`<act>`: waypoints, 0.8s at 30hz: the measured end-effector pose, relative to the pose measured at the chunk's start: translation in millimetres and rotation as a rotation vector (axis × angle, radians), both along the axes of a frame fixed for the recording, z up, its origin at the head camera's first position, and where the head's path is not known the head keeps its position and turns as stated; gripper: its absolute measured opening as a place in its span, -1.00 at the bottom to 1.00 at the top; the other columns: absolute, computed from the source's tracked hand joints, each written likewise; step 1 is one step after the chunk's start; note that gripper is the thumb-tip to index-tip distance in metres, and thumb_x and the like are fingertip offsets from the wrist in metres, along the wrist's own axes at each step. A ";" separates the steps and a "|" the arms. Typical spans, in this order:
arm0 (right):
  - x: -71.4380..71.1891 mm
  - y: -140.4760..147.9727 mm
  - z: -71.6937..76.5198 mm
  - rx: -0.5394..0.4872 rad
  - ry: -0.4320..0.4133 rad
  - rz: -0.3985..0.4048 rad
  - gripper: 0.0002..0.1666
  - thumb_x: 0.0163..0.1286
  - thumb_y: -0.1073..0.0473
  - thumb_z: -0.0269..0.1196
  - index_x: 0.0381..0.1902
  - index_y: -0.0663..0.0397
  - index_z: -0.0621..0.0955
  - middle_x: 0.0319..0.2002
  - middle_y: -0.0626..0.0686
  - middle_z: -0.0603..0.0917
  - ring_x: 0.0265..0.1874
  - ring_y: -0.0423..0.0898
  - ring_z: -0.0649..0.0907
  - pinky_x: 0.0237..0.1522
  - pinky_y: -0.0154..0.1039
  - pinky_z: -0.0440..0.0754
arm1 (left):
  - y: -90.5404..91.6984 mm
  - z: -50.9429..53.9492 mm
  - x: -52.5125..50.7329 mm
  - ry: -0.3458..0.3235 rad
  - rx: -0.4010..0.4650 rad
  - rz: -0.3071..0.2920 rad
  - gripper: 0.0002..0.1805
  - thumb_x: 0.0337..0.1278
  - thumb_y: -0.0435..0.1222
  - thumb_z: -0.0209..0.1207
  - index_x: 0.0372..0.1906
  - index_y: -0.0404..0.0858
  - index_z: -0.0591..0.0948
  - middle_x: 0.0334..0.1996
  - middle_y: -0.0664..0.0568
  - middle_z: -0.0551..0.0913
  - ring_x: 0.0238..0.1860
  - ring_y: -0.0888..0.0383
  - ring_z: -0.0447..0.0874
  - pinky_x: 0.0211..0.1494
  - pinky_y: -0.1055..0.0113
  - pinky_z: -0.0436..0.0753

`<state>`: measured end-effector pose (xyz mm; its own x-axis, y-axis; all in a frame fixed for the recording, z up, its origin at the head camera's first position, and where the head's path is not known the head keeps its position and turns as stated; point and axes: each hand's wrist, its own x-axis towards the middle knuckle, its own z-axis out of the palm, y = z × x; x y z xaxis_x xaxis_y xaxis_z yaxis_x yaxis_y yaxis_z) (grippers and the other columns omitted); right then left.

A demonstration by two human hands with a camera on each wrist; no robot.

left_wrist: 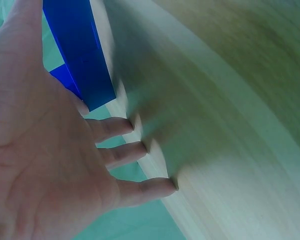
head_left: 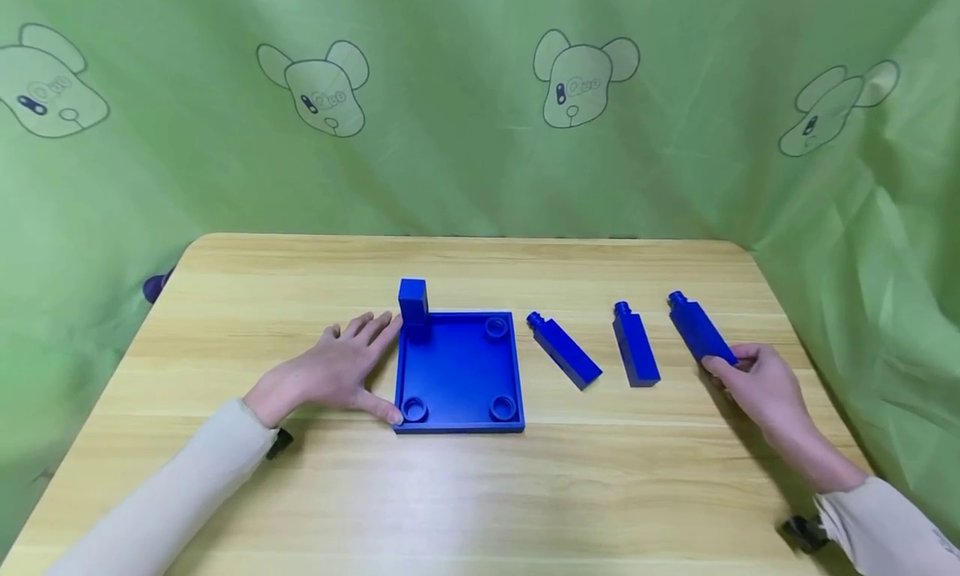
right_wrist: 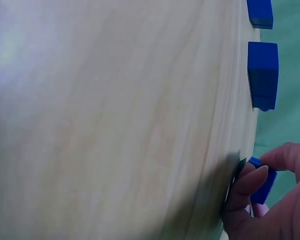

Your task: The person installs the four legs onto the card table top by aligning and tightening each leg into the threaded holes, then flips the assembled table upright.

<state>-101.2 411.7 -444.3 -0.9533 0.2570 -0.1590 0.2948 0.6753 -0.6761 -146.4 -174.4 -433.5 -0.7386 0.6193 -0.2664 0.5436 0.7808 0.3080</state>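
Observation:
A square blue tray (head_left: 459,368) with a raised rim lies mid-table in the head view, with round sockets at three corners. A blue square post (head_left: 413,303) stands upright at its far left corner. My left hand (head_left: 339,368) is spread along the tray's left side, fingers straight, its thumb touching the near left corner; the tray's edge (left_wrist: 82,55) shows beside it in the left wrist view. At the right, my right hand (head_left: 767,393) pinches the near end of a blue post (head_left: 697,326) with a narrow grooved neck, also partly seen between the fingers in the right wrist view.
Two more blue necked posts lie on the wooden table between tray and right hand: a slanted one (head_left: 564,353) and a steeper one (head_left: 636,347). Green printed cloth (head_left: 465,167) hangs behind and beside the table. A dark round object (head_left: 155,287) shows past the left edge.

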 end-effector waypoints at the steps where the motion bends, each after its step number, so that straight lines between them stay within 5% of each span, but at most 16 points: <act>1: 0.1 1.2 -0.4 -0.023 0.006 -0.010 -0.25 0.64 -0.02 0.30 0.31 0.64 0.40 -0.20 0.19 0.75 -0.43 -0.20 0.67 -0.44 -0.33 0.70 | 0.2 -0.3 -0.2 -0.002 0.000 0.001 0.61 -0.03 0.57 0.35 0.79 -0.34 -0.18 0.73 -0.40 -0.06 0.68 -0.49 -0.08 0.45 -0.65 0.14; 7: -0.8 3.6 2.8 -0.161 0.079 -0.056 -0.37 0.69 -0.01 0.23 0.22 0.52 0.37 -0.34 0.02 0.78 -0.47 -0.23 0.78 -0.46 -0.33 0.73 | -0.2 0.0 -1.0 -0.005 -0.007 0.003 0.61 -0.02 0.55 0.36 0.79 -0.34 -0.19 0.73 -0.40 -0.07 0.68 -0.49 -0.09 0.45 -0.65 0.13; 11: -2.7 2.2 8.8 -0.420 0.183 -0.123 -0.63 0.65 0.15 0.31 0.08 0.23 0.38 -0.38 -0.05 0.80 -0.45 -0.19 0.83 -0.44 -0.30 0.78 | -0.3 0.5 -1.6 -0.006 -0.010 0.004 0.62 -0.03 0.57 0.35 0.79 -0.33 -0.19 0.73 -0.40 -0.08 0.69 -0.47 -0.11 0.46 -0.65 0.12; 15: -5.4 0.1 14.2 -0.644 0.294 -0.186 -0.61 0.57 0.27 0.40 0.03 0.12 0.37 -0.36 -0.05 0.83 -0.44 -0.17 0.85 -0.42 -0.31 0.78 | -0.4 0.3 -1.7 -0.008 -0.021 0.008 0.63 -0.05 0.59 0.33 0.79 -0.32 -0.20 0.74 -0.39 -0.09 0.69 -0.46 -0.12 0.47 -0.64 0.11; 24: -11.0 -9.4 19.9 -0.721 0.547 -0.353 -0.56 0.43 0.42 0.46 0.07 0.06 0.47 -0.32 -0.04 0.79 -0.57 -0.22 0.73 -0.56 -0.44 0.66 | 0.9 -0.3 -0.5 -0.007 -0.020 0.005 0.63 -0.04 0.59 0.33 0.79 -0.34 -0.19 0.73 -0.41 -0.07 0.68 -0.48 -0.09 0.46 -0.64 0.12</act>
